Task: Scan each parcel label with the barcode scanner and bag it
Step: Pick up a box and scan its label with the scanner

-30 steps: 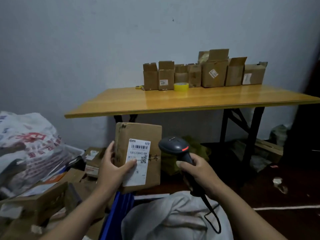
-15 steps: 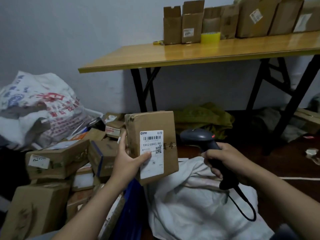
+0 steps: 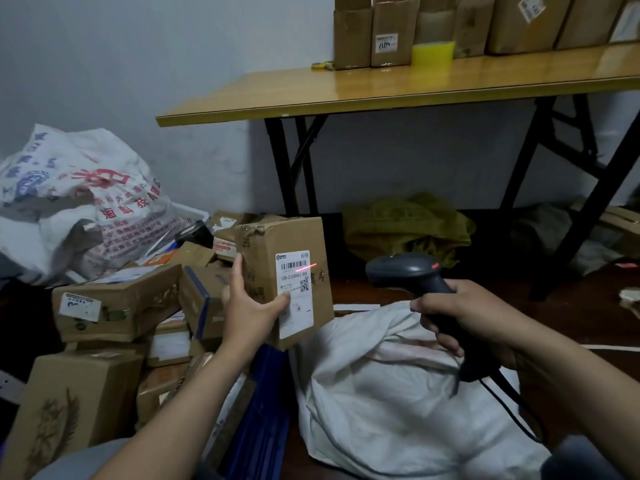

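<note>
Cardboard parcel (image 3: 277, 251) sits upright in the air, low over the floor and below the counter's (image 3: 381, 88) front left corner, so that its white label (image 3: 295, 296) faces the scanner (image 3: 405, 271). The left hand (image 3: 249, 310) holds it from the side. The thumb pinches the label's lower left edge and the other fingers curl round the far face, which leaves the barcode uncovered. The right hand (image 3: 460, 317) has its fingers wrapped tight round the scanner's handle, with the head aimed left at the label from just beside it. A thin red line (image 3: 306, 267) falls across the right end of the barcode, so the scan step looks to be under way. The white bag (image 3: 398, 393) lies slumped on the floor right under both hands, handy for dropping the parcel in next. More boxes (image 3: 114, 303) are piled on the floor to the left.

Half a second ago the label showed no red line. The view has also dipped since then, pushing the counter higher in the picture.
</note>
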